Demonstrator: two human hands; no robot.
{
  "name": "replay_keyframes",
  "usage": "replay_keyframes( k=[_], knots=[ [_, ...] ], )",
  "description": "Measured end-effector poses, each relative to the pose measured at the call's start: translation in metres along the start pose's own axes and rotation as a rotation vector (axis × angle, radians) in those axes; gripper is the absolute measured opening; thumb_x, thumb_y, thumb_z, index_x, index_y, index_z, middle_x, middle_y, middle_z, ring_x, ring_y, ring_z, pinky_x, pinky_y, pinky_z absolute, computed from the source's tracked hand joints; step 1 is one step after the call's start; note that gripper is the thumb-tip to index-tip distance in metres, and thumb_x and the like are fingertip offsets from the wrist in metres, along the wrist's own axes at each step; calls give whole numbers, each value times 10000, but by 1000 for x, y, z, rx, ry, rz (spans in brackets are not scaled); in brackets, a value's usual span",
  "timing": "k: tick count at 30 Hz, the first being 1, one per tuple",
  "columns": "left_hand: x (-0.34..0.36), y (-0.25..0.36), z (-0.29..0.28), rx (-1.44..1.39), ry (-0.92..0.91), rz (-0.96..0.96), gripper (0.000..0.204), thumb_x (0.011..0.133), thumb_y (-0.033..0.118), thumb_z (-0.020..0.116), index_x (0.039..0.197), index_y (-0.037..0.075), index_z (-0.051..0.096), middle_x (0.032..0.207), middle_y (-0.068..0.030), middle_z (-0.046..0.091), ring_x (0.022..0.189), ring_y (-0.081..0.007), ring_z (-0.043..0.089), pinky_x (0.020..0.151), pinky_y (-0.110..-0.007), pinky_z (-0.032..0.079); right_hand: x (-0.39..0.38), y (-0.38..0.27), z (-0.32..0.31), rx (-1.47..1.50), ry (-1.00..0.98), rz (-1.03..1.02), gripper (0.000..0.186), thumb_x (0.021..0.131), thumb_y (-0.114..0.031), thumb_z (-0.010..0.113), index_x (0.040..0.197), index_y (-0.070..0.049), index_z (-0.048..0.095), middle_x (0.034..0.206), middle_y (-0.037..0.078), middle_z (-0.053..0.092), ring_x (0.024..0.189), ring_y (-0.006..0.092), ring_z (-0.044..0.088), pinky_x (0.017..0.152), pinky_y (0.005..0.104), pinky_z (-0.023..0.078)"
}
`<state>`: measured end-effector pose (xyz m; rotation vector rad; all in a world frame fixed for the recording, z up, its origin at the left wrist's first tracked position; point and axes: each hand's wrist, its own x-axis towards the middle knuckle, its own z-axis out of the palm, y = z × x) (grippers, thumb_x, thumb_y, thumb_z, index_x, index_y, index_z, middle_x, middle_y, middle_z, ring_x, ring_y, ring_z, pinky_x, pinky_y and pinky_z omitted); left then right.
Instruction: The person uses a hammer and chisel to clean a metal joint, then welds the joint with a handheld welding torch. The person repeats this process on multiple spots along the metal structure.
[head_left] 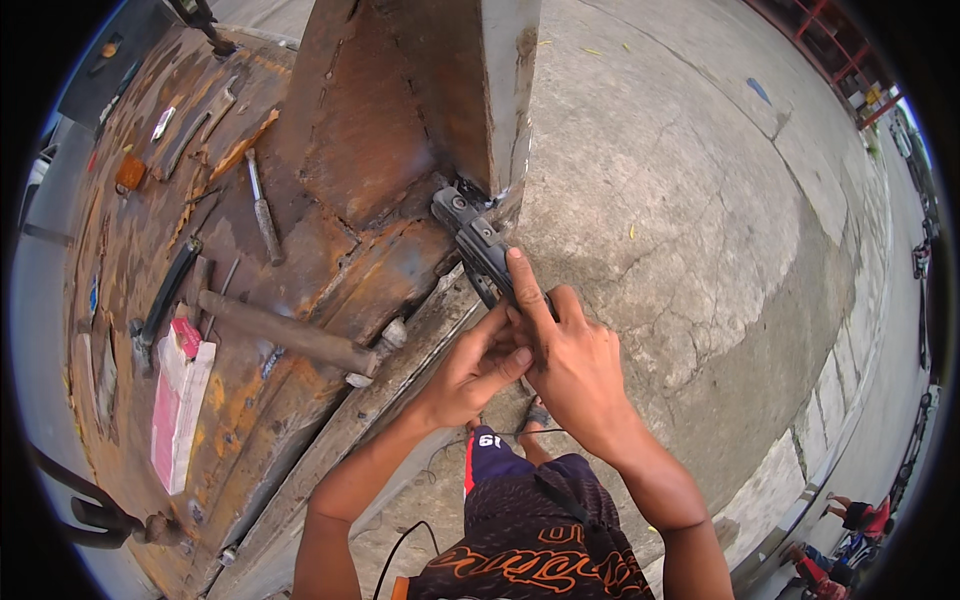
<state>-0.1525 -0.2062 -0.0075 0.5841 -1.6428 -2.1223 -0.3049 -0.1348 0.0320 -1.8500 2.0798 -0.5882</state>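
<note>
Both hands are together at the near end of a black clamp-like tool (480,240), whose exact kind I cannot make out. Its far end, with a round pivot and a bolt, meets the rusty steel at the foot of an upright plate (509,100). My right hand (580,370) is closed around the tool, its index finger laid along the top. Below and to the left, my left hand (472,368) is closed with thumb and fingers bent at the tool's near end; what those fingertips grip is partly hidden.
On the rusty steel table (270,420) lie a hammer (290,332), a metal rod-like tool (264,215), a black-handled tool (172,287) and a pink-and-white box (182,415). An orange block (130,173) lies farther off. Concrete floor (690,200) stretches to the right. People (868,515) are at the far right.
</note>
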Motion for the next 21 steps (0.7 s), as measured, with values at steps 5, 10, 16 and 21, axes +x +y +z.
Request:
replay_keyframes(
  k=[5,10,16,21],
  knots=[
    [2,-4,0,3,26,16,577,1033,209,591,1503,-14,341,1186,-77,575,1093,-131,578,922,-279,477,3,6,7,29,72,-12,852,864,-117,676,1612,-259,294,941,146,551,674,372,647,578,474,518],
    [3,-8,-2,32,36,31,528,1027,225,600,1450,-8,387,1181,-74,567,1071,-128,578,909,-265,473,4,11,11,177,115,-46,803,903,-142,669,1608,-252,302,921,138,550,639,368,633,566,472,513],
    [3,-11,-8,59,8,68,552,999,276,638,1408,-21,416,1164,-77,574,1089,-137,583,916,-268,477,4,14,7,194,120,-76,786,921,-181,684,1605,-250,304,900,135,552,619,376,620,559,483,511],
    [5,-16,-8,64,-5,119,678,981,314,670,1476,-29,358,1184,-81,571,1106,-157,587,935,-284,480,3,11,3,132,83,-81,798,913,-191,703,1604,-231,306,925,136,558,648,361,655,577,469,541]
  ],
)
